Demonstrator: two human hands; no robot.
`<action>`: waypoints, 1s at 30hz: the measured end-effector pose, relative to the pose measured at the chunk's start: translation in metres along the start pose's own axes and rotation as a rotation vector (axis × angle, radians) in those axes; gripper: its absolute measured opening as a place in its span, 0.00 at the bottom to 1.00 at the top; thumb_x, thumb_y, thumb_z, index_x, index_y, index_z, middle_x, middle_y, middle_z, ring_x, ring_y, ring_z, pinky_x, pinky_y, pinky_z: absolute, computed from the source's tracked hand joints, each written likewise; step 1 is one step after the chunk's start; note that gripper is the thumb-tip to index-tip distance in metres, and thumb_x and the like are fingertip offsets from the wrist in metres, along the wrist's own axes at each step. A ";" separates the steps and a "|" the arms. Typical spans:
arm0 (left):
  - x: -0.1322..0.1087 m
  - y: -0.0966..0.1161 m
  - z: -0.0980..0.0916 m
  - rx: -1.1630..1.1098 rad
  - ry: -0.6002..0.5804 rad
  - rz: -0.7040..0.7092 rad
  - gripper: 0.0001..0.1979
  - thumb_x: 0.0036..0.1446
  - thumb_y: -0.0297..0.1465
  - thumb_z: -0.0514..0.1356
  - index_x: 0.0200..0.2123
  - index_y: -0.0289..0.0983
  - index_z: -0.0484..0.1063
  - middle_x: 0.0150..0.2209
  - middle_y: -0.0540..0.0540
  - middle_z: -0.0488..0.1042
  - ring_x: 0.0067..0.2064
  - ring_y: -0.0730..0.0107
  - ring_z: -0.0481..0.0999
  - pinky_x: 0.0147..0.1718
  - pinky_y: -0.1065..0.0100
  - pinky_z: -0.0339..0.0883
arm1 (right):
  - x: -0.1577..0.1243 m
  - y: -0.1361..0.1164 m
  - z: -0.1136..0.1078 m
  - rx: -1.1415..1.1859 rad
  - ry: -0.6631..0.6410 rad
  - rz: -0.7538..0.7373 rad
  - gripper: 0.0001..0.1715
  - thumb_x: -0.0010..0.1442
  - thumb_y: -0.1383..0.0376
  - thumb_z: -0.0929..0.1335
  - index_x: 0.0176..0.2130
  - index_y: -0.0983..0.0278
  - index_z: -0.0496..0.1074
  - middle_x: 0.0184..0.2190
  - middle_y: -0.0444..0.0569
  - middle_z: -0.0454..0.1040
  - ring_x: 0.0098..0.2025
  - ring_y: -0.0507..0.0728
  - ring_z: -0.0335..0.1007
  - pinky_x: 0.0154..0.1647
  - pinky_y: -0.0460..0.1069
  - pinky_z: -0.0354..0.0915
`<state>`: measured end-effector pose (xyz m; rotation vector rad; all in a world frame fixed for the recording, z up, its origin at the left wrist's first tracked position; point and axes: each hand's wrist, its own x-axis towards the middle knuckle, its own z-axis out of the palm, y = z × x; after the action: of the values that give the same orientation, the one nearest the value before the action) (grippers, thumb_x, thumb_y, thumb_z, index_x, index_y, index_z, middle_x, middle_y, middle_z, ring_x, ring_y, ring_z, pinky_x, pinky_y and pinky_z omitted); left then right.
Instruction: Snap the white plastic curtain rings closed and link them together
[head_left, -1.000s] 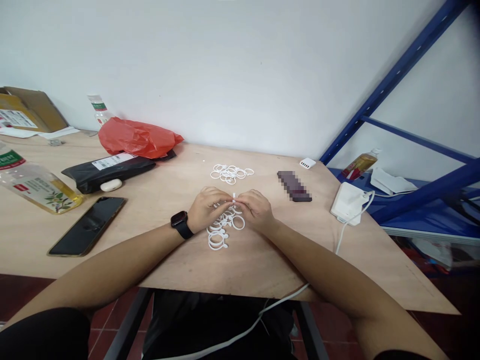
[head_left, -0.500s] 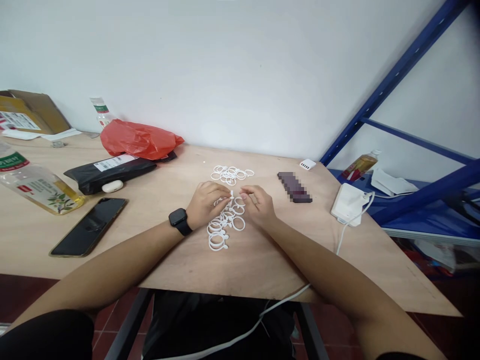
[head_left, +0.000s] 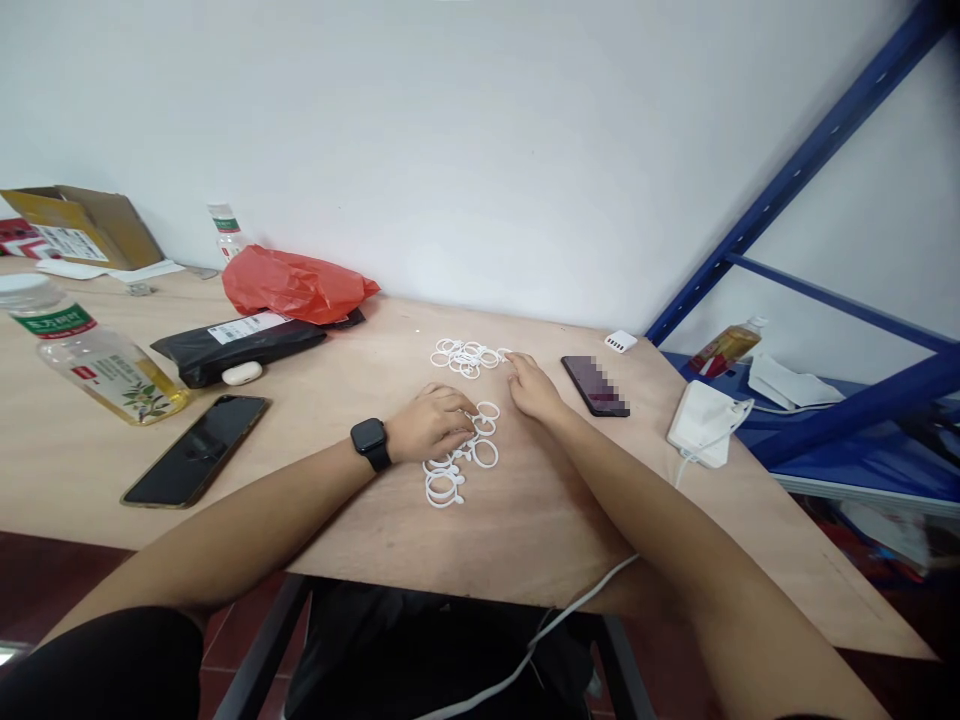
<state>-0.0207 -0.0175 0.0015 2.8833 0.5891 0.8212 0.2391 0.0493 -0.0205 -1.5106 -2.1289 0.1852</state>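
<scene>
Two groups of thin white plastic rings with small tabs lie on the table. My left hand (head_left: 433, 424), a black watch on its wrist, is over the left side of the near group of rings (head_left: 442, 488). Its fingers are bent and apart, their tips touching the rings and hiding some of them. Farther back, my right hand (head_left: 534, 388) reaches to the right edge of the far group of rings (head_left: 463, 357). Thumb and forefinger are closed at a single white ring (head_left: 503, 354) there, partly hidden by the fingertips.
To the left are a phone (head_left: 196, 450), a drink bottle (head_left: 112, 365), a white earbud case (head_left: 242, 373), a black parcel (head_left: 202, 348) and a red bag (head_left: 300, 287). At right lie another phone (head_left: 589, 385) and a white charger (head_left: 701, 425), its cable crossing the table edge.
My hands have moved apart from above the near group. The right went forward to the far group with a ring; the left dropped slightly onto the near rings. The view shifted a little.
</scene>
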 end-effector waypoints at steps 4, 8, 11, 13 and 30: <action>0.000 -0.001 0.000 -0.031 0.015 -0.027 0.11 0.65 0.36 0.55 0.41 0.41 0.77 0.46 0.44 0.78 0.49 0.62 0.75 0.53 0.57 0.61 | 0.022 0.008 -0.001 -0.132 -0.142 0.022 0.32 0.63 0.72 0.59 0.65 0.67 0.59 0.64 0.58 0.62 0.63 0.63 0.61 0.64 0.56 0.59; 0.000 -0.001 -0.002 -0.062 0.052 -0.058 0.12 0.66 0.37 0.55 0.39 0.40 0.77 0.44 0.44 0.79 0.46 0.64 0.76 0.51 0.58 0.62 | 0.025 0.012 -0.003 -0.252 -0.145 0.083 0.28 0.64 0.70 0.61 0.62 0.63 0.64 0.57 0.59 0.70 0.56 0.66 0.69 0.56 0.56 0.65; 0.001 0.001 -0.002 -0.071 0.100 -0.082 0.11 0.65 0.37 0.56 0.38 0.40 0.76 0.42 0.45 0.79 0.46 0.65 0.76 0.51 0.59 0.62 | 0.013 0.009 -0.009 -0.247 -0.106 0.083 0.23 0.64 0.70 0.61 0.57 0.65 0.70 0.53 0.61 0.73 0.53 0.65 0.71 0.54 0.56 0.65; 0.001 0.001 -0.001 -0.065 0.139 -0.116 0.10 0.65 0.36 0.56 0.39 0.40 0.76 0.42 0.45 0.80 0.45 0.64 0.76 0.50 0.59 0.62 | -0.001 0.000 -0.012 -0.154 -0.070 0.053 0.20 0.64 0.70 0.62 0.53 0.67 0.73 0.49 0.60 0.76 0.50 0.63 0.72 0.53 0.56 0.65; 0.002 0.003 0.002 -0.039 0.405 -0.193 0.10 0.63 0.38 0.60 0.36 0.39 0.77 0.35 0.47 0.81 0.38 0.67 0.78 0.43 0.61 0.64 | -0.063 -0.082 0.005 0.575 0.247 -0.197 0.09 0.61 0.62 0.70 0.40 0.60 0.80 0.35 0.49 0.81 0.35 0.55 0.78 0.36 0.49 0.75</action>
<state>-0.0170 -0.0191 0.0013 2.5806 0.8583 1.3744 0.1829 -0.0373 -0.0134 -0.9330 -1.8029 0.4679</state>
